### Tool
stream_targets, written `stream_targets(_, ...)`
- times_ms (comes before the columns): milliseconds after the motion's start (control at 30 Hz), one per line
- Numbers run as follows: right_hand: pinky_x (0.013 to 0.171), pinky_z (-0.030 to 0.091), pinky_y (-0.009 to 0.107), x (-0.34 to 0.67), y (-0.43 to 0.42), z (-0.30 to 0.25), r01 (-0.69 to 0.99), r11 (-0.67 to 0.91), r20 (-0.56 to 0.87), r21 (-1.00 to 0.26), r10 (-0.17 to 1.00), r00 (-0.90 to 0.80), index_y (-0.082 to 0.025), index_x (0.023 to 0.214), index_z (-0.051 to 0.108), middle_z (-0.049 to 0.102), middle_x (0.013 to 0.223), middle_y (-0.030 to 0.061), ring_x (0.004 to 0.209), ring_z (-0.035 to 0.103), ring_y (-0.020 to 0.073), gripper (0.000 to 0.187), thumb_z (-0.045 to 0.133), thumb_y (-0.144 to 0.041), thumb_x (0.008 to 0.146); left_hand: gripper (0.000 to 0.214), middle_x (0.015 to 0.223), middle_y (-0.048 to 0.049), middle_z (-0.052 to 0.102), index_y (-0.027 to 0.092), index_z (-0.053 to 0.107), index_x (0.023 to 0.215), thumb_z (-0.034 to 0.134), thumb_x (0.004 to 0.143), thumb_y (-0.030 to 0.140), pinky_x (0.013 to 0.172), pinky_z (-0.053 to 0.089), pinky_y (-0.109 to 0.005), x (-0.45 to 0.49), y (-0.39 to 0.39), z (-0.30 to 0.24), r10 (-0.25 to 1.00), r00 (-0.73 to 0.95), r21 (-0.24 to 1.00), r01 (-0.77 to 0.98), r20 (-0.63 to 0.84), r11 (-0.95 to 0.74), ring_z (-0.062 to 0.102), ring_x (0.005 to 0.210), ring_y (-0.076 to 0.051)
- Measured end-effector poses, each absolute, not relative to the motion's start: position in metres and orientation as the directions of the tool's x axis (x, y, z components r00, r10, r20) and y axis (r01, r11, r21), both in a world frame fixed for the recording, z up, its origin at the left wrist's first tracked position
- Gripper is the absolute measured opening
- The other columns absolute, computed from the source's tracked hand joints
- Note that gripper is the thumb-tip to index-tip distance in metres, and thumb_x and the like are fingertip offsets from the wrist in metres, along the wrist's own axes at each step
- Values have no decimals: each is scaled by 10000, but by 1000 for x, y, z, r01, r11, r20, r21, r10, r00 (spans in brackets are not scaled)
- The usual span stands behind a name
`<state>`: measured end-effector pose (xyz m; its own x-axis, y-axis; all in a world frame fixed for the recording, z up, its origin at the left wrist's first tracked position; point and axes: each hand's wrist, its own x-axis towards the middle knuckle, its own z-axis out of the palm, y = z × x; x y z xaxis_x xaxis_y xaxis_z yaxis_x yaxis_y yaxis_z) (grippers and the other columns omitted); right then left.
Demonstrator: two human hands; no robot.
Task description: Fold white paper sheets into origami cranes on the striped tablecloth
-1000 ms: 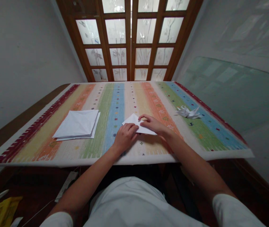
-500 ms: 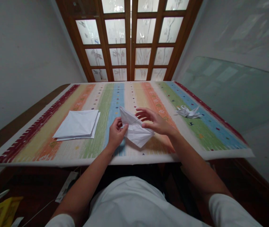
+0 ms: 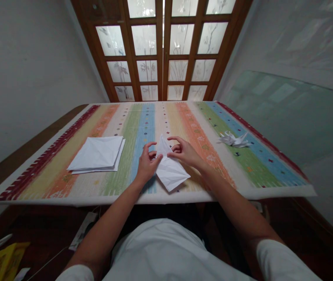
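Between my hands is a partly folded sheet of white paper, creased, with a narrow point upward and a wide squarish flap toward me. My left hand pinches its left edge with the thumb on top. Across from it, my right hand grips the right edge, thumb on the paper and index finger arched above. The fingertips behind the paper are partly hidden. Off to the right lie folded white paper cranes, bunched together so that I cannot tell them apart.
A stack of white paper squares lies left of my hands. All of this is on a striped tablecloth. A glass panel leans at the right wall, and paned wooden doors stand beyond the table. A yellow basket is at lower left.
The paper has turned, its point now upright and its wide flap lower. My right hand has come in from hovering with spread fingers to hold the right edge.
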<state>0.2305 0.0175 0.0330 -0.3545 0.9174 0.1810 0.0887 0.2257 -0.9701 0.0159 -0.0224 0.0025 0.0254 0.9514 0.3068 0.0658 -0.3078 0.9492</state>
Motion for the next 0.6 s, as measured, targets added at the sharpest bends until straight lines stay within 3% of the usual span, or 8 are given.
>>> stream_targets(167, 621, 517, 246, 225, 22, 18, 17, 211, 197, -977, 935, -294, -253, 1191, 684, 715, 989, 1, 673, 643, 116, 616, 969, -351, 654, 151, 1107, -87, 824, 215, 797, 1062, 714, 952, 279, 778, 601, -284, 13, -22, 7, 914, 88, 881, 247, 396, -405, 766, 933, -199)
stream_targets(300, 619, 506, 249, 226, 23, 13, 17, 252, 236, -967, 924, -300, -244, 1095, 743, 749, 1131, 46, 743, 662, 138, 378, 890, -396, 781, 215, 1151, -113, 829, 211, 835, 1127, 749, 946, 291, 780, 601, -300, 11, -20, 4, 915, 67, 873, 278, 398, -400, 755, 913, -204)
stream_targets(400, 799, 594, 337, 234, 25, 15, 23, 322, 292, -946, 885, -363, -251, 971, 802, 775, 1259, 96, 1117, 729, 259, 205, 785, -439, 890, 320, 1207, -139, 814, 197, 828, 1194, 820, 902, 325, 775, 603, -304, 9, -17, -1, 920, -6, 895, 231, 393, -381, 745, 912, -206)
stream_targets(467, 931, 602, 403, 242, 26, 19, 33, 373, 326, -927, 849, -416, -259, 909, 834, 760, 1374, 115, 1311, 685, 299, 198, 758, -441, 920, 379, 1258, -154, 799, 185, 812, 1234, 838, 887, 334, 811, 618, -316, 9, -15, -3, 923, -59, 915, 171, 380, -366, 753, 956, -212)
stream_targets(600, 1063, 576, 480, 260, 26, 26, 46, 433, 342, -900, 769, -540, -261, 964, 875, 725, 1488, 136, 1390, 671, 318, 171, 750, -376, 948, 476, 1362, -168, 766, 176, 757, 1318, 840, 879, 341, 853, 637, -320, 7, -12, -4, 929, -143, 939, 47, 343, -339, 773, 987, -204)
